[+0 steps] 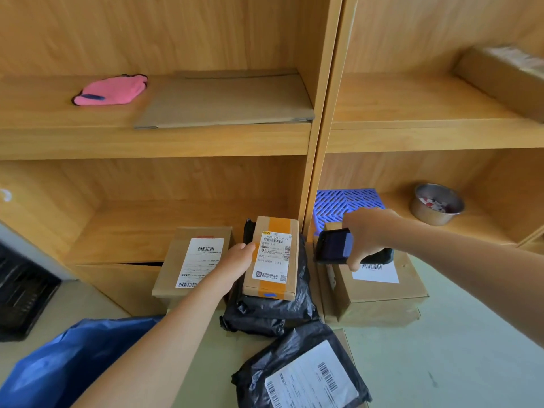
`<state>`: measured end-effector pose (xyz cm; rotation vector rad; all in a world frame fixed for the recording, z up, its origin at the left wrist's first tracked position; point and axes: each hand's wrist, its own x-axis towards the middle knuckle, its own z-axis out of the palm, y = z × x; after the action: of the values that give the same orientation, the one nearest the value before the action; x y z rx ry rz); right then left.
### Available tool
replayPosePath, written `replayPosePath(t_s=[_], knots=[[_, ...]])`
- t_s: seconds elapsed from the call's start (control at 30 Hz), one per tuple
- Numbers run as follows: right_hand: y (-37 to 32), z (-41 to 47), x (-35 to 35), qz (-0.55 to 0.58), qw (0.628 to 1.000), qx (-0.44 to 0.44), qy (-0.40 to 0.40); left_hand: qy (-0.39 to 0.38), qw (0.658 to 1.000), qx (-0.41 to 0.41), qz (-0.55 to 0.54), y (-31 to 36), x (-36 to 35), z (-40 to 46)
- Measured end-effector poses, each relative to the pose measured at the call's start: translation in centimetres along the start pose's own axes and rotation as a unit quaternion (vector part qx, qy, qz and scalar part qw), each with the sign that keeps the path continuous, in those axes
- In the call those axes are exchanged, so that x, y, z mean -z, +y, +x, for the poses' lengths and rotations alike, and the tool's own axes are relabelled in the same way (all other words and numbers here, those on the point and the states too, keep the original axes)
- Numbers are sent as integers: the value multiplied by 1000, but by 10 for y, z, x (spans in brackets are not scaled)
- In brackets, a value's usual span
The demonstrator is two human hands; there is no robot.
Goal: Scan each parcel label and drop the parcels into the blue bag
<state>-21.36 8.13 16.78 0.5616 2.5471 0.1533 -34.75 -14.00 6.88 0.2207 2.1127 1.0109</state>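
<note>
Your left hand (238, 262) grips the small box (272, 257) by its left long edge, thumb on top beside the label (273, 256), fingers hidden beneath. The box sits label-up on a black bag parcel (273, 307) at the foot of the shelf unit; whether it is already lifted clear cannot be told. Your right hand (366, 235) is clenched around the scanner (335, 245), held just right of the box, above the cardboard box (379, 285) on the right. Which way its window faces cannot be told.

Risks, in my judgement:
- The thumb lies close to the label's left margin; should it creep inward it could cover a barcode and spoil the read.
- A one-edge hold on a taped box may let it tip or slide when lifted, dragging the slippery black parcel under it.
- Other labels lie near: the box on the left (191, 263) and the one under the scanner both show barcodes, so a loose aim could register the wrong parcel.

Surroundings: the blue bag (67, 360) lies at the lower left, mouth not clearly visible. Your left forearm crosses the route to it. A second black parcel (303, 369) sits nearest you. The shelves hold flat cardboard (226, 98), a pink cloth (112, 90), a metal bowl (437, 204) and a blue grid (347, 203).
</note>
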Motion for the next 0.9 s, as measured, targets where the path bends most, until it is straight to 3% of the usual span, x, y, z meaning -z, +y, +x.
replayPosePath(t_s=[0.1, 0.23, 0.37, 0.43, 0.57, 0.63, 0.9], knots=[[2, 5, -4, 46, 999, -9, 25, -7, 1000, -6, -19, 1, -2, 4], [-9, 13, -10, 242, 969, -23, 38, -4, 999, -6, -36, 4, -2, 2], [-47, 29, -42, 499, 862, -35, 82, 24, 998, -20, -59, -4, -5, 8], [-67, 39, -63, 572, 813, -55, 96, 48, 997, -28, -61, -9, -6, 11], [-99, 47, -93, 653, 744, -86, 109, 59, 997, -32, -39, -20, -12, 11], [-110, 48, -102, 668, 727, -95, 123, 67, 997, -35, -34, -24, -13, 9], [-114, 38, -72, 679, 716, -42, 156, 114, 989, -79, -47, -11, 1, -16]])
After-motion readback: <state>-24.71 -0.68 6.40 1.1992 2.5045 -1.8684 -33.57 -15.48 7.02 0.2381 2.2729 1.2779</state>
